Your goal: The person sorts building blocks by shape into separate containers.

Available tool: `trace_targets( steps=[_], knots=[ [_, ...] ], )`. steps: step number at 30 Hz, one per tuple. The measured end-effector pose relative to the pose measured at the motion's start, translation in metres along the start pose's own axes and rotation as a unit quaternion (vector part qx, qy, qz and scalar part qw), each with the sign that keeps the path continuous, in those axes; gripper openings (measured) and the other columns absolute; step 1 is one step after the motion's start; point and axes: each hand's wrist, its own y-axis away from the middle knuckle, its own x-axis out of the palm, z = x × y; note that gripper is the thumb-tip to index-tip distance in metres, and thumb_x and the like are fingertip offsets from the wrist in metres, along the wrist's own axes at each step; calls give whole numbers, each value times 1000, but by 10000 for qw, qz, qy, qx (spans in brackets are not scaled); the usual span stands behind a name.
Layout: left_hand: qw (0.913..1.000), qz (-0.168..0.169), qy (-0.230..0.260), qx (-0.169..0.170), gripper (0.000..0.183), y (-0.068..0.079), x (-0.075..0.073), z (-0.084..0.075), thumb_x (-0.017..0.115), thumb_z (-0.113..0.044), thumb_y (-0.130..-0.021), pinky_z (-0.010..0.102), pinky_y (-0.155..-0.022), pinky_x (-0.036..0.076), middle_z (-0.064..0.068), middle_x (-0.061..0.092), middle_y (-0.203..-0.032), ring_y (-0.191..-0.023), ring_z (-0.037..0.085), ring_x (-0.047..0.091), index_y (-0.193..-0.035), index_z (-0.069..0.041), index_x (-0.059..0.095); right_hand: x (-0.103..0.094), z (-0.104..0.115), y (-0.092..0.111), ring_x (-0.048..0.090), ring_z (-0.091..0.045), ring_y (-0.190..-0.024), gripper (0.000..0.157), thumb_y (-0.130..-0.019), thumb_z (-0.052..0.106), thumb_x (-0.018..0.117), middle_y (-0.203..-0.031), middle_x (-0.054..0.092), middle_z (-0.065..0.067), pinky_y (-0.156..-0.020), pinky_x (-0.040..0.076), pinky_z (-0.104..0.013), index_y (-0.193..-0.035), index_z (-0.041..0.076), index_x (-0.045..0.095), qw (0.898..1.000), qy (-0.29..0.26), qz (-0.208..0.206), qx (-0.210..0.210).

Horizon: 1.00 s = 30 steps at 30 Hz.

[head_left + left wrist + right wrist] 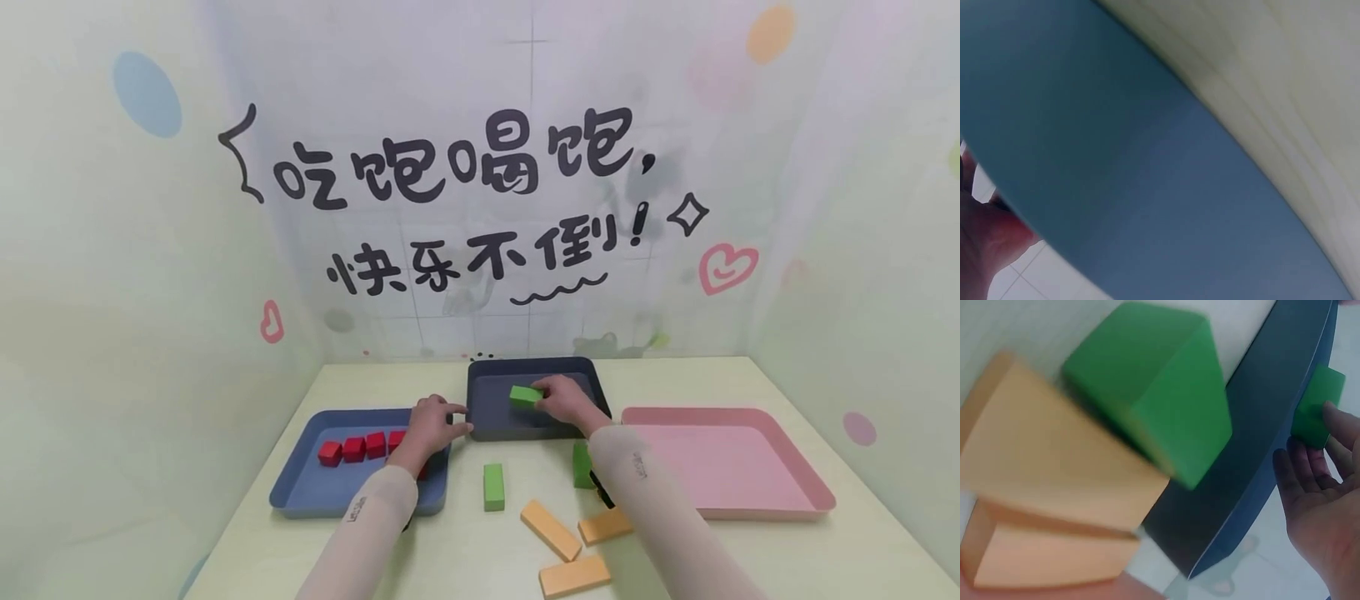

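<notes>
Orange blocks [573,577]: three, nearest me, short of both hands.
Loose green blocks [493,487]: one between the hands; one beneath my right forearm, partly hidden.
Left hand [433,423]: looks loose, thumb and forefinger apart beside the dark tray [491,417]; I see nothing grasped.
Right hand [561,397]: pinching a green block [525,397] within the dark tray's outline; I can't tell whether it touches the floor.
Placing: I'd settle it flat before easing the pinch.
Views: right wrist shows thumb on block; left wrist is mostly blue tray [1210,200] wall, so only head shows that hand's reach.
</notes>
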Motion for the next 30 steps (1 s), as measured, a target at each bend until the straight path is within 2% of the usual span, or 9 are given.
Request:
trace_targets(
  steps=[7, 12, 17, 22, 30],
  knots=[
    [10000, -25, -53, 69, 34, 0, -2, 0, 68, -36, -79, 46, -83, 35, 14, 49, -108, -99, 30, 43, -109, -18, 68, 15, 8, -6, 53, -14, -75, 34, -79, 6, 64, -96, 62, -7, -68, 43, -32, -112, 3, 62, 9999, 136, 83, -49],
    [10000, -17, -34, -6, 35, 0, -1, 0, 68, -37, -79, 45, -82, 35, 14, 49, -108, -99, 29, 42, -109, -19, 68, 23, 10, -8, 53, -15, -78, 34, -79, 5, 64, -98, 62, -8, -70, 43, -33, -113, 2, 62, 9996, 212, 113, -126],
    [10000, 29, 23, -64, 36, 0, 0, 0, 68, -37, -79, 45, -82, 36, 13, 48, -109, -101, 29, 41, -110, -19, 67, 28, 11, -8, 54, -20, -88, 41, -81, 7, 64, -105, 59, -11, -77, 43, -37, -122, 2, 56, 9996, 167, 223, 10],
    [10000, 6, -46, -45, 36, -1, 1, 1, 67, -39, -79, 45, -83, 35, 13, 49, -109, -101, 29, 42, -109, -20, 68, 27, 10, -8, 50, -28, -108, 54, -84, 12, 63, -121, 51, -15, -89, 39, -43, -133, 4, 44, 9990, 344, 280, 69],
    [9999, 22, -63, -79, 37, -1, 1, 0, 67, -38, -79, 46, -83, 35, 14, 49, -111, -101, 29, 42, -110, -19, 67, 19, 7, -2, 48, -30, -112, 50, -85, 16, 62, -125, 50, -15, -91, 38, -44, -131, 3, 46, 9998, 179, 47, 70]
  ],
)
